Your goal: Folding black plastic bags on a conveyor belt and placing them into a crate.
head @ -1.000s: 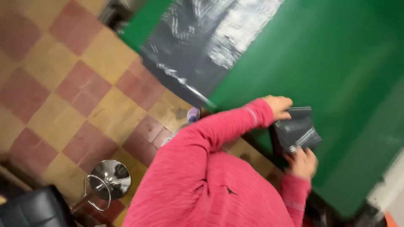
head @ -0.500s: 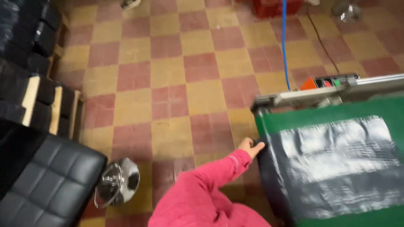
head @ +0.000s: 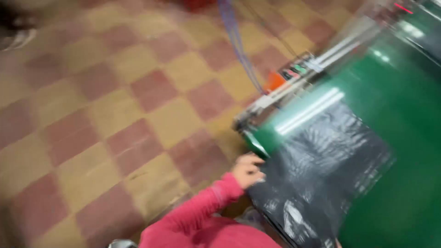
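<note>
- Since half a second ago my view has swung closer and tilted: the green bench point(head: 404, 151) now fills the right side, the black padded seat and the shiny metal base have dropped out of sight, and my left hand has stayed at the near corner of the dark sheet.
- Far left, the floor point(head: 115, 124) is a checker of dull red and yellow tiles, worn and smeared by motion blur; a pale shape in the top-left corner is too blurred to name.
- At the bottom, my pink sleeve point(head: 197, 216) reaches up and right from my shoulder.
- My left hand point(head: 248, 171) has its fingers curled over the left edge of the black plastic sheet point(head: 321, 174), pinching it where it hangs past the bench corner; I judge I hold it there to keep it flat and stop it sliding.
- A blue cord point(head: 239, 46) runs down from the top to an orange and grey control box point(head: 287, 76) on the metal rail point(head: 294, 89) along the bench's far edge.
- The black plastic sheet lies glossy and wrinkled on the green bench, near its left end.
- My right hand is out of view, so I can say nothing of its grip.
</note>
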